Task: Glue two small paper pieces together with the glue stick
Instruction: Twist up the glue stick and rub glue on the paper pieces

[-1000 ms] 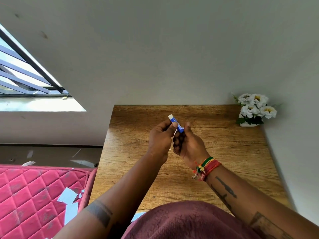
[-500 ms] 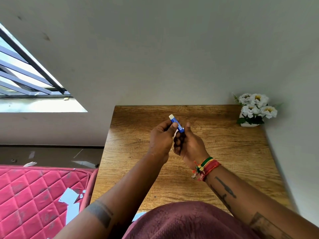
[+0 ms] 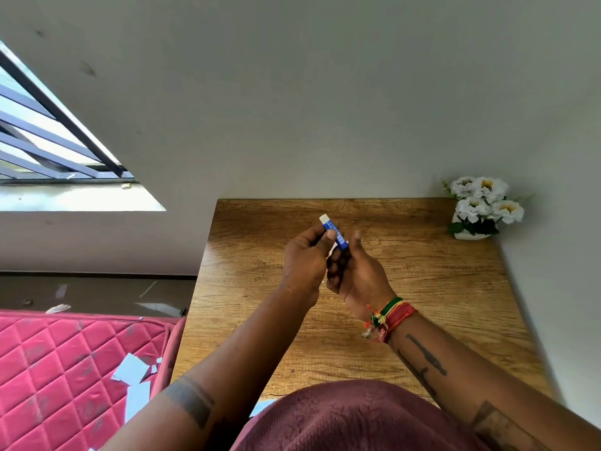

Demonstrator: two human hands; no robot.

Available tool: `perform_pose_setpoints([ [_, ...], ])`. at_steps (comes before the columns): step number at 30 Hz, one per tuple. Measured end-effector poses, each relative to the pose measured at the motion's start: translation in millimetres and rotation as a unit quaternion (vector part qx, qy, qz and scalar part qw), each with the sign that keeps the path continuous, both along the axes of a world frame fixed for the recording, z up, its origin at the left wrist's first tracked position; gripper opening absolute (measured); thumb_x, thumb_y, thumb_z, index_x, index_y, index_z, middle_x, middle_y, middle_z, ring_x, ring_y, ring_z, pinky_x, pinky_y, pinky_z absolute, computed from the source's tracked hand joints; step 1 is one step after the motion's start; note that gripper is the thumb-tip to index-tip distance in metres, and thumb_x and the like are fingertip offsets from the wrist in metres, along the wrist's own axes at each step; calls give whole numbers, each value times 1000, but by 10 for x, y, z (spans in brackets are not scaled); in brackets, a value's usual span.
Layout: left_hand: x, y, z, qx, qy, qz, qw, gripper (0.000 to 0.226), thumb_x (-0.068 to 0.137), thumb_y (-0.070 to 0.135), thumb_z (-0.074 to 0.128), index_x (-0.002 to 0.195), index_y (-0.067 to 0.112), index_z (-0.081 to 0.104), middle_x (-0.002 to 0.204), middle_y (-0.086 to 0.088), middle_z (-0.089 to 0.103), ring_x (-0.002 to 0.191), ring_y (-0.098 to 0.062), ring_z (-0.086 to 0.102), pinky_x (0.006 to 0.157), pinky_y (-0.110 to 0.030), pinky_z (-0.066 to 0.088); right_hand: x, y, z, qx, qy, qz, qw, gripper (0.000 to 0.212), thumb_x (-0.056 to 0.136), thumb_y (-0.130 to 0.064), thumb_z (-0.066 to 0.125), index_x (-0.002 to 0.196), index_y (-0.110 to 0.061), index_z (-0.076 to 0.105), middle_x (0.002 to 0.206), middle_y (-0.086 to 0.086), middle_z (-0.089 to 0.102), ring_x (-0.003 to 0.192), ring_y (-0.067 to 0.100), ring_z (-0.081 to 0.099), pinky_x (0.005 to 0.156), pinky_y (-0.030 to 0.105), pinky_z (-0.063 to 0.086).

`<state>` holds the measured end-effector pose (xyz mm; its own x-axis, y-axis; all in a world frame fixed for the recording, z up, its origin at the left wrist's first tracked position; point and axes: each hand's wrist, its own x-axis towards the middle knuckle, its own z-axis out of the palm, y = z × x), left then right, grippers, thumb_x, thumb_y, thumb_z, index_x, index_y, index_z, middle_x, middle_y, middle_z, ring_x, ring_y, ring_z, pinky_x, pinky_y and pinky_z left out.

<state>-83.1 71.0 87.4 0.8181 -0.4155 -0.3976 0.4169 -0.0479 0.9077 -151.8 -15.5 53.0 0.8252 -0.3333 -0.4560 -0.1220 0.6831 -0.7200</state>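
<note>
A blue glue stick (image 3: 334,231) with a white end pointing up and away is held above the wooden table (image 3: 439,288). My left hand (image 3: 304,265) pinches its upper part between thumb and fingers. My right hand (image 3: 359,275), with coloured thread bands at the wrist, has its fingers curled round the stick's lower end. A thin white sliver, maybe paper (image 3: 330,252), shows between the two hands; the rest of it is hidden.
A small white pot of white flowers (image 3: 481,206) stands at the table's far right corner against the wall. A pink quilted mattress (image 3: 65,369) with several scraps of pale paper (image 3: 130,372) lies left of the table. A window is at upper left.
</note>
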Motion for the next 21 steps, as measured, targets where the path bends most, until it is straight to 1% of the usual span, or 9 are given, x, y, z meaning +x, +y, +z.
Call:
perform_pose_setpoints([
  [3, 13, 1, -22, -5, 3, 7, 1000, 17, 102, 14, 63, 105, 25, 75, 82, 18, 79, 68, 10, 69, 55, -10, 51, -10, -14, -4, -21, -19, -3, 1000, 49, 90, -56, 61, 119, -18, 72, 74, 1, 59, 61, 12, 52, 56, 27, 43],
  [6, 13, 9, -31, 0, -4, 5, 1000, 16, 102, 14, 63, 109, 21, 75, 80, 22, 77, 69, 14, 66, 54, -6, 48, -18, -7, 14, -37, -25, -8, 999, 40, 92, -43, 63, 117, -13, 68, 77, 3, 58, 61, 13, 50, 53, 26, 44],
  [8, 12, 6, -31, 1, -5, 4, 1000, 17, 102, 14, 63, 114, 18, 75, 81, 22, 77, 71, 14, 67, 53, -6, 47, -15, -2, 25, -45, -20, -7, 999, 41, 93, -47, 59, 112, -12, 67, 74, 3, 57, 59, 13, 50, 54, 27, 43],
  [12, 16, 3, -36, 6, -6, 0, 1000, 16, 103, 14, 62, 111, 20, 74, 76, 20, 77, 65, 12, 67, 50, -8, 48, 7, 0, 33, -8, 14, 7, 1000, 53, 91, -63, 50, 86, -13, 67, 67, 2, 53, 55, 12, 48, 55, 29, 37],
  [13, 17, 4, -37, 5, -4, 2, 1000, 15, 103, 14, 62, 111, 19, 75, 77, 19, 77, 65, 11, 68, 50, -8, 49, 10, 0, 33, 3, 17, 6, 1000, 55, 90, -65, 49, 87, -13, 69, 67, 2, 54, 55, 12, 49, 55, 29, 38],
  [15, 25, 10, -41, 2, 1, 8, 1000, 17, 102, 14, 63, 113, 14, 75, 80, 15, 79, 66, 8, 69, 52, -10, 50, 7, -6, 22, 5, 11, 5, 1000, 55, 92, -62, 51, 102, -13, 73, 71, 3, 58, 58, 13, 52, 56, 29, 41],
  [17, 42, 17, -49, 3, 2, 12, 1000, 16, 102, 14, 64, 112, 15, 76, 82, 16, 79, 70, 10, 69, 54, -8, 50, -2, -18, 17, -14, -6, 7, 1000, 46, 95, -50, 59, 119, -13, 70, 78, 4, 59, 61, 14, 52, 57, 29, 44],
  [19, 53, 22, -58, 6, -3, 11, 1000, 15, 101, 14, 64, 108, 20, 75, 81, 23, 77, 70, 14, 67, 53, -5, 48, -6, -23, 32, -37, -13, 3, 999, 43, 93, -40, 64, 122, -9, 65, 81, 5, 58, 62, 14, 51, 58, 28, 44],
  [21, 56, 20, -56, 8, -8, 8, 1000, 14, 101, 14, 64, 106, 22, 75, 79, 25, 76, 67, 15, 65, 53, -5, 47, 5, -24, 51, -50, -17, 0, 999, 43, 94, -40, 62, 121, -7, 64, 78, 3, 59, 62, 14, 50, 56, 27, 44],
])
